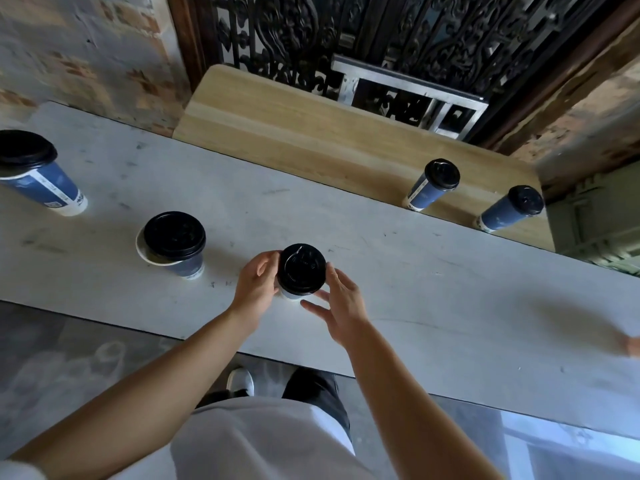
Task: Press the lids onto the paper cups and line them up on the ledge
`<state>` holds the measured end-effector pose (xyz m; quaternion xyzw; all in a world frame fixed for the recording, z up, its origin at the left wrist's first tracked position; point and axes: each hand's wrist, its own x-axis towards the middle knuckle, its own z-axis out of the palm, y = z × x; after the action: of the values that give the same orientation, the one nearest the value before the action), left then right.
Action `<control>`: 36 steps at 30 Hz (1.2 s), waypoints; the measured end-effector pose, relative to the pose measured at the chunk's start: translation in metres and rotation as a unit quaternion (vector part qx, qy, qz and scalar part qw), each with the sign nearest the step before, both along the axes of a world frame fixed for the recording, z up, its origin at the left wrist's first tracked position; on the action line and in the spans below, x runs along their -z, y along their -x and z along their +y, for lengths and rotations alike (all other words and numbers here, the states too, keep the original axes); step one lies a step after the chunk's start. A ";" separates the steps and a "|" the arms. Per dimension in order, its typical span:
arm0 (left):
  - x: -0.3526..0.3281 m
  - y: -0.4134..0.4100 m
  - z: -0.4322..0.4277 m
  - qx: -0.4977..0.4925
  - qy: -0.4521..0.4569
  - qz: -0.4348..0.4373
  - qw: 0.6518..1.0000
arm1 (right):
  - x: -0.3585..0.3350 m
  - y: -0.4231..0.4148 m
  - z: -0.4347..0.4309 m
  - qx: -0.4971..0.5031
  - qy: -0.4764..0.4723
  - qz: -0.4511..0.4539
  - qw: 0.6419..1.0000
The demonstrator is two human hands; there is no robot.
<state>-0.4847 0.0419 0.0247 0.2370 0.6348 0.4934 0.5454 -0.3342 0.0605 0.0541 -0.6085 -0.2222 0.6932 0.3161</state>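
Note:
A blue paper cup with a black lid [300, 269] stands on the white counter [433, 282] right in front of me. My left hand [255, 285] grips its left side. My right hand [341, 304] hovers at its right with fingers spread, touching or nearly touching the lid's rim. To the left, another cup [174, 239] has a black lid lying askew, its white rim showing. A third lidded cup [33, 171] stands at the far left. Two lidded cups [434, 183] [512, 207] stand side by side on the wooden ledge [294, 133] beyond the counter.
A brick wall [79, 53] and a black ornate metal grille [398, 36] rise behind the ledge. Another person's fingertips [632, 344] show at the counter's right edge. My shoe and the grey floor [69, 358] are below the counter's near edge.

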 end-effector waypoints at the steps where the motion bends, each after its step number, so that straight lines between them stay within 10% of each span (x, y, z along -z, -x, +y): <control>1: -0.001 0.000 0.000 0.000 -0.002 0.000 1.000 | 0.000 0.001 0.000 -0.004 -0.005 -0.006 1.000; 11: -0.005 -0.006 0.003 0.024 -0.020 0.011 0.999 | 0.007 0.018 0.000 -0.011 -0.067 -0.106 0.992; 22: -0.012 -0.003 0.005 -0.009 0.040 -0.013 0.999 | -0.001 -0.001 0.008 0.054 -0.001 0.041 0.998; 36: 0.001 0.003 -0.001 -0.016 0.090 -0.032 0.995 | 0.007 0.001 -0.003 -0.021 -0.041 0.009 0.999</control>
<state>-0.4878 0.0408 0.0240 0.1607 0.6624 0.4500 0.5769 -0.3355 0.0574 0.0474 -0.5837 -0.2600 0.6957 0.3283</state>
